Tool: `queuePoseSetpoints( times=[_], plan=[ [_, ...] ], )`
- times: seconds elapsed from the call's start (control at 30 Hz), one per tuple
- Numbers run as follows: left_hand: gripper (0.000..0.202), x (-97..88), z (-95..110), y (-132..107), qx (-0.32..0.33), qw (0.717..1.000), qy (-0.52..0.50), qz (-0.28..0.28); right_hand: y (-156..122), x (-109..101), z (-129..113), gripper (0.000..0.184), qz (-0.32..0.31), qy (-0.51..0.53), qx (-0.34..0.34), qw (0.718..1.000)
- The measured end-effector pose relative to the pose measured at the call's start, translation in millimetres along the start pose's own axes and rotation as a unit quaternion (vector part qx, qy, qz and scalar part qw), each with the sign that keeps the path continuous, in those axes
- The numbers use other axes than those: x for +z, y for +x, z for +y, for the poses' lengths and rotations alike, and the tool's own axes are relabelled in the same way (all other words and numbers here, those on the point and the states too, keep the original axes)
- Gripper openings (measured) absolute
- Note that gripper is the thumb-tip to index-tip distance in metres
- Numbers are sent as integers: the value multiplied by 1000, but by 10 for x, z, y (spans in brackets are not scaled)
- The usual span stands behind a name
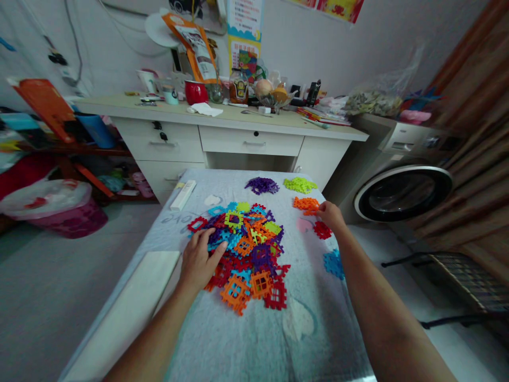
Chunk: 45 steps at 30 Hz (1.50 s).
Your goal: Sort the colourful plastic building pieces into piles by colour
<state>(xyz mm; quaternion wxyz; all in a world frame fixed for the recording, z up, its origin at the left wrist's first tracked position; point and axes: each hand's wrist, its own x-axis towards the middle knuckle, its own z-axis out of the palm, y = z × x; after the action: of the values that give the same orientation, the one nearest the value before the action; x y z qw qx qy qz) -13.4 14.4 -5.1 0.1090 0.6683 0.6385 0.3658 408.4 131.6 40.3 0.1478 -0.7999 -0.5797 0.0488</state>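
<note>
A mixed heap of square plastic interlocking pieces point(242, 246) in orange, red, blue, purple and green lies mid-table. My left hand point(201, 257) rests on the heap's left side, thumb apart from the fingers, near blue pieces; some fingertips are hidden among them. At the right, my right hand point(331, 215) has its fingers closed at the edge of a small orange pile point(306, 205), apparently on an orange piece. Around it are single-colour piles: purple point(262, 185), lime green point(300, 184), red point(322, 230) and blue point(333, 263), the last beside my right forearm.
A pale cloth covers the table point(318, 329). Along its left side lie a long white board point(131, 313) and a small white box point(183, 195). Beyond stands a cluttered white desk point(250, 139), with a washing machine point(401, 175) to the right and a pink bin point(59, 212) to the left.
</note>
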Motion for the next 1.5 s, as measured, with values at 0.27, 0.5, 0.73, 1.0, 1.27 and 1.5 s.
queuePoseSetpoints(
  times=[0.27,0.5,0.73,1.0,1.27,1.5],
  plan=[
    [55,-5,19,-1,0,1000,7,-5,-327,-82,-436,19,-11,62,-104,993],
    [53,-5,13,-2,5,1000,3,1,-791,99,-950,22,-129,108,-271,948],
    [51,-16,25,-6,1,1000,2,1,-841,272,-977,18,-121,114,-284,944],
    [52,-1,4,-5,2,1000,2,4,-757,222,-877,9,-130,239,-182,945],
    [52,-19,30,6,2,1000,5,0,-218,66,-647,12,-113,442,-36,889],
    [51,-33,44,6,-5,1000,-1,1,528,-80,-613,21,-14,508,138,850]
  ],
)
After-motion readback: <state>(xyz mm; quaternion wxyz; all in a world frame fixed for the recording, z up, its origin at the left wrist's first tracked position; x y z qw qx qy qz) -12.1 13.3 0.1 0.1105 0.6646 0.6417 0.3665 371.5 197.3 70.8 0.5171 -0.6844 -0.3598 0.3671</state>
